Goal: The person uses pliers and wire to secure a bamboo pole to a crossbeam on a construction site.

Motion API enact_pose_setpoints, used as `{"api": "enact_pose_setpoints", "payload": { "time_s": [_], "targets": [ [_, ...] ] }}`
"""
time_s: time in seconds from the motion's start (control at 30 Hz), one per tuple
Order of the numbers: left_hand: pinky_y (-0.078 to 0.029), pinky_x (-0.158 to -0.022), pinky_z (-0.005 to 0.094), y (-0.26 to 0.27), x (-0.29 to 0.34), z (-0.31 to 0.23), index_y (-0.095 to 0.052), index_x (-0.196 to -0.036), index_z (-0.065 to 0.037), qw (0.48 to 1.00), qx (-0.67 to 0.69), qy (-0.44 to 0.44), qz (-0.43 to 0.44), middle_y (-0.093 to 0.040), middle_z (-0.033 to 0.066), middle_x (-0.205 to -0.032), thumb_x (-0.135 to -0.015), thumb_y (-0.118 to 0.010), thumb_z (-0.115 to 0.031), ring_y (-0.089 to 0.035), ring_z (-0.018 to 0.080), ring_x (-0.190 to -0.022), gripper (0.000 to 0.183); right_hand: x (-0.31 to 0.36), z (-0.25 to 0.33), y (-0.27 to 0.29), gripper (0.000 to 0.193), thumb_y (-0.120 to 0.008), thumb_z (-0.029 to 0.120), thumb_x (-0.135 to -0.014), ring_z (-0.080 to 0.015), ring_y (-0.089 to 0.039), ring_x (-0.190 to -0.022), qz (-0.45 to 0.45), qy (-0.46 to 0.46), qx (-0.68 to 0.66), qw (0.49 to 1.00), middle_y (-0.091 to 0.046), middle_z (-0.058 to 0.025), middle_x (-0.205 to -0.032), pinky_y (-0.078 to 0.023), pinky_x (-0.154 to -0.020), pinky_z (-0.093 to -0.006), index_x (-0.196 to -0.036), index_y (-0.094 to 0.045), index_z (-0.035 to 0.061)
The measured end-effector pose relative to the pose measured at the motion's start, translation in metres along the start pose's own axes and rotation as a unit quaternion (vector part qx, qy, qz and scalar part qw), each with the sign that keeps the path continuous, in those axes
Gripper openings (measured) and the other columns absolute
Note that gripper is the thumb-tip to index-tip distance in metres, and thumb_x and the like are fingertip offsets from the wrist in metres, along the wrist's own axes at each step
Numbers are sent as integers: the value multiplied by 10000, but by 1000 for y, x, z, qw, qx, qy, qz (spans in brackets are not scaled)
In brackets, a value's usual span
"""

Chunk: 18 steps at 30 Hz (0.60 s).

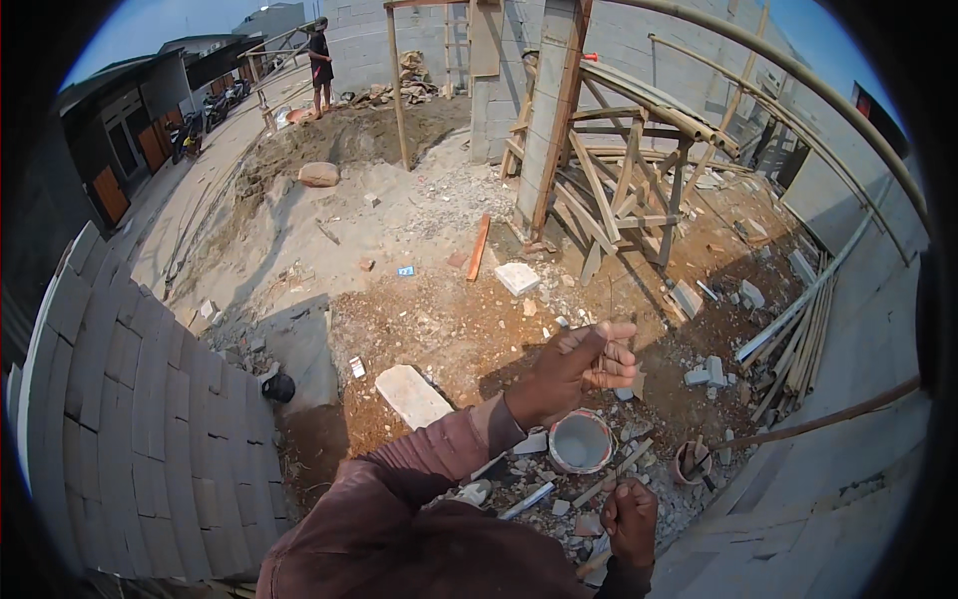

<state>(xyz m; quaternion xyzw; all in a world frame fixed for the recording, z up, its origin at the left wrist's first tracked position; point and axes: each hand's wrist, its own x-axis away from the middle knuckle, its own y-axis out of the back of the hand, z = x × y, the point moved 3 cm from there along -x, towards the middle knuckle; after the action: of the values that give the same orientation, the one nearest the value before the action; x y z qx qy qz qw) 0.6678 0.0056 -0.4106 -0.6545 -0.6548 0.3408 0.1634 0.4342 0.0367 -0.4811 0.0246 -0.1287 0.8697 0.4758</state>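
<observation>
My left hand (584, 367) reaches out in front of me, its thumb and fingers closed in a pinch. Nearer my body, my right hand (631, 519) is curled into a fist. A thin dark strand (618, 467) rises from the right fist towards the left hand, and a fine line shows above the left hand too. Whether it is string or wire, I cannot tell. Below the left hand stands a whitish bucket (581, 442) with a reddish rim. A smaller pail (692, 462) with tool handles in it sits to the right of my right hand.
A stacked block wall (150, 419) rises at left, a grey wall (848, 399) at right. Rubble, a pale slab (413, 396) and bamboo poles (801, 344) lie about. Ahead stand a concrete column (547, 120) and a wooden trestle (629, 190). Another person (320, 65) stands far off.
</observation>
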Motion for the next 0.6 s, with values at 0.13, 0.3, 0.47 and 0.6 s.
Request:
{"api": "enact_pose_setpoints", "payload": {
  "time_s": [0.13, 0.3, 0.47, 0.6],
  "targets": [
    [-571, -832, 348, 19, 6, -9, -482, -1289, 25, 999, 38, 5, -28, -636, 48, -940, -1017, -438, -371, -663, 157, -859, 482, -9, -7, -7, 306, -528, 262, -989, -71, -434, -468, 49, -29, 9, 998, -502, -13, -615, -337, -430, -225, -933, -607, -28],
    [-565, -803, 345, 12, -3, 1, -476, -1294, 10, 998, 34, 25, -56, -618, 29, -907, -1007, -453, -402, -649, 149, -819, 503, 0, -14, 8, 311, -523, 262, -991, -64, -431, -483, 22, -33, -7, 999, -497, -8, -620, -337, -445, -222, -940, -613, -31],
    [-502, -861, 325, 18, -2, 4, -469, -1325, -6, 1000, 9, -2, -16, -596, 50, -1019, -1010, -440, -420, -594, 149, -948, 521, 6, -10, 2, 313, -523, 260, -991, -65, -415, -483, 28, -40, -9, 999, -470, 1, -604, -336, -450, -221, -923, -611, -33],
    [-447, -968, 304, 20, -1, 45, -346, -1442, -25, 992, -78, -17, -94, -539, 80, -1192, -1029, -364, -439, -527, 164, -1108, 585, 8, -26, 8, 293, -532, 261, -985, -61, -403, -474, -19, -8, 11, 1000, -445, 9, -578, -335, -450, -218, -921, -614, -13]
  ]
}}
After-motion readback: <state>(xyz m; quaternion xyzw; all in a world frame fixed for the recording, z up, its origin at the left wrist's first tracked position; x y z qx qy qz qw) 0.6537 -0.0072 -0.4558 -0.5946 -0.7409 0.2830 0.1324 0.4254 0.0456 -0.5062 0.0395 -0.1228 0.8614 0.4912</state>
